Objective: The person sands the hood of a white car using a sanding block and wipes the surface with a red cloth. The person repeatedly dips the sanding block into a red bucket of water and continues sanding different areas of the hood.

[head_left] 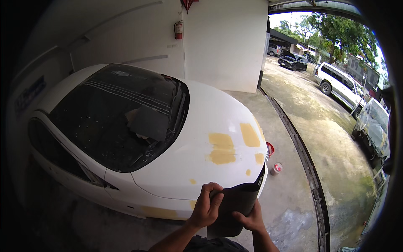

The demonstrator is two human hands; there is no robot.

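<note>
A dark, curled sheet (233, 203), apparently sandpaper, is held in front of me over the near edge of a white car. My left hand (206, 206) grips its top left, thumb and fingers closed on it. My right hand (251, 218) grips the right side lower down, thumb across the face of the sheet. Just beyond it, the car's white hood (197, 109) carries several beige patches (220, 147). More dark sheets (147, 124) show on or behind the windshield (105, 109); I cannot tell which.
A red container (270, 148) and a small pail (277, 168) sit on the concrete by the car's front. A floor rail (298, 147) runs along the right. A fire extinguisher (178, 31) hangs on the back wall. Outside stand other vehicles (336, 84) and a plastic-covered one (373, 126).
</note>
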